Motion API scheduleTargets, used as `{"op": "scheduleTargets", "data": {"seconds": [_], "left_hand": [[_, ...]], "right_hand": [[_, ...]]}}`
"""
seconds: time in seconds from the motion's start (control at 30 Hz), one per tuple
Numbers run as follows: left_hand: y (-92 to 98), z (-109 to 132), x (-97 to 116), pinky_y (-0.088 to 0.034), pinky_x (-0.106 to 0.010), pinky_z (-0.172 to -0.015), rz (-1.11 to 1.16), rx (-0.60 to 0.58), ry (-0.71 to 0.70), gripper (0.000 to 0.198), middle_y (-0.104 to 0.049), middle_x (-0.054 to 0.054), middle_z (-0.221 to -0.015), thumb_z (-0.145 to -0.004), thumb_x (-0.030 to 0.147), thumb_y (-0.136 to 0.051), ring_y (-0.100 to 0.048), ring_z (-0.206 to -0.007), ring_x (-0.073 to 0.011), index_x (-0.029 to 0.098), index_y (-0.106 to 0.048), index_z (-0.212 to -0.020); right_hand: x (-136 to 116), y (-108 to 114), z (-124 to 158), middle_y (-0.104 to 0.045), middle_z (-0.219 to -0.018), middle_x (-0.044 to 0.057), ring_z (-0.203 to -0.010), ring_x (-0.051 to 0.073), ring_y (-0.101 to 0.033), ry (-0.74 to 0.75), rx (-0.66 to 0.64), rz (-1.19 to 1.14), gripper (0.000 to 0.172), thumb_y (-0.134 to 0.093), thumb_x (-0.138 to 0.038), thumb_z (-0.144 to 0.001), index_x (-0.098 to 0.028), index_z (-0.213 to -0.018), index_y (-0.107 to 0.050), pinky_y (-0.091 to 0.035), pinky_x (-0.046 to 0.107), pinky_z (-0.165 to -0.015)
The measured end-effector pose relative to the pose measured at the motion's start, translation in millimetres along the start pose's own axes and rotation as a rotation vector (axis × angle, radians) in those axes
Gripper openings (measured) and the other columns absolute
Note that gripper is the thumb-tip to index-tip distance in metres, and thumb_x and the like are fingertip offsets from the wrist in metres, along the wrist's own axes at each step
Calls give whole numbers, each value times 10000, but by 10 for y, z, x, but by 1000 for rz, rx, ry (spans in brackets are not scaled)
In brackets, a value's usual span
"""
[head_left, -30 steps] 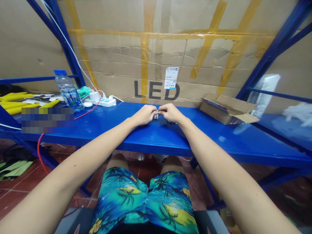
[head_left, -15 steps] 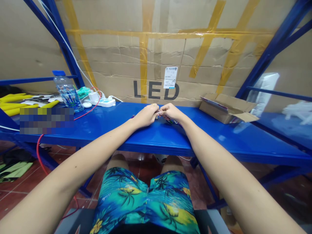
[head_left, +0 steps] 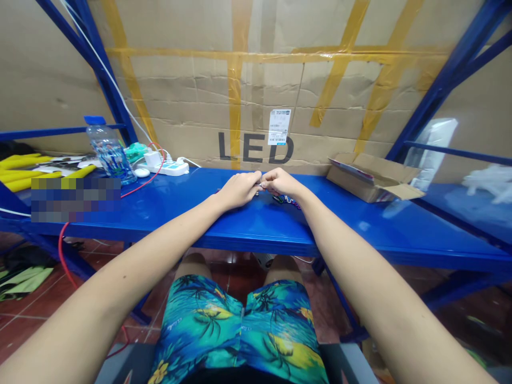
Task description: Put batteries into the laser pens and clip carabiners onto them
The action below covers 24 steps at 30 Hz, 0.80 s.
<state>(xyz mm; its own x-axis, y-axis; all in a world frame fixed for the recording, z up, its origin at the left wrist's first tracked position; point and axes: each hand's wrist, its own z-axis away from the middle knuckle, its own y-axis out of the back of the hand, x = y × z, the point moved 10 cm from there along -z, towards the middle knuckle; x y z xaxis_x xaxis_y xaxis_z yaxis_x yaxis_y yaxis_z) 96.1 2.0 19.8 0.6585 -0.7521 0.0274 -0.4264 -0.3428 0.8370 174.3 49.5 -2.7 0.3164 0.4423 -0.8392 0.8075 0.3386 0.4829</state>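
My left hand (head_left: 241, 189) rests low over the blue table (head_left: 256, 229), its fingers closed at the right end. Close against it, my right hand (head_left: 282, 183) is pinched, and the fingertips of both hands meet around something small and pale that is too little to name. Under my right hand lies a colourful cord-like or beaded item (head_left: 287, 200), mostly covered by the palm. Small metallic bits show below the left fingertips. What lies beneath my left palm is hidden.
An open cardboard box (head_left: 372, 177) stands to the right. On the left are a water bottle (head_left: 110, 152), a white power strip (head_left: 172, 167), a red cable (head_left: 146, 184) and yellow items (head_left: 22, 170). A large cardboard sheet marked LED (head_left: 180, 101) rises behind the table.
Both hands stay almost in place with fingertips together. My right hand has shifted very slightly, and a bit more of the colourful item shows beneath it.
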Motion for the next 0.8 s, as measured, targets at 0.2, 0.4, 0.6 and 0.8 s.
{"op": "scheduleTargets", "data": {"seconds": [0.2, 0.4, 0.6, 0.8], "left_hand": [[-15, -10, -94, -434, -337, -716, 178, 11, 77, 120, -670, -79, -910, -996, 260, -434, -622, -838, -225, 201, -510, -924], [-102, -63, -187, -470, -371, -866, 101, 33, 64, 262, -632, -110, -918, -1002, 228, -392, -599, -899, -228, 162, -600, -857], [-95, -65, -149, -485, -368, -832, 91, -18, 41, 227, -664, -123, -919, -973, 205, -449, -619, -888, -236, 143, -646, -879], [-79, -25, -91, -485, -360, -800, 20, -46, 29, 229, -694, -135, -949, -978, 211, -438, -642, -903, -247, 141, -640, -896]], "right_hand": [[-115, 43, 38, -451, -395, -53, -392, 82, -371, 89, 26, 191, 163, -579, -228, -724, -176, -579, -526, -292, 230, -446], [-202, 74, 74, -436, -435, -57, -435, 84, -388, 111, 47, 308, 182, -562, -252, -741, -174, -583, -515, -297, 241, -492], [-186, 37, 68, -421, -460, -59, -458, 90, -391, 108, 39, 353, 160, -552, -244, -733, -174, -593, -520, -282, 248, -498], [-191, 15, 75, -390, -453, -65, -466, 87, -362, 98, 34, 340, 198, -586, -273, -738, -175, -585, -507, -266, 250, -499]]}}
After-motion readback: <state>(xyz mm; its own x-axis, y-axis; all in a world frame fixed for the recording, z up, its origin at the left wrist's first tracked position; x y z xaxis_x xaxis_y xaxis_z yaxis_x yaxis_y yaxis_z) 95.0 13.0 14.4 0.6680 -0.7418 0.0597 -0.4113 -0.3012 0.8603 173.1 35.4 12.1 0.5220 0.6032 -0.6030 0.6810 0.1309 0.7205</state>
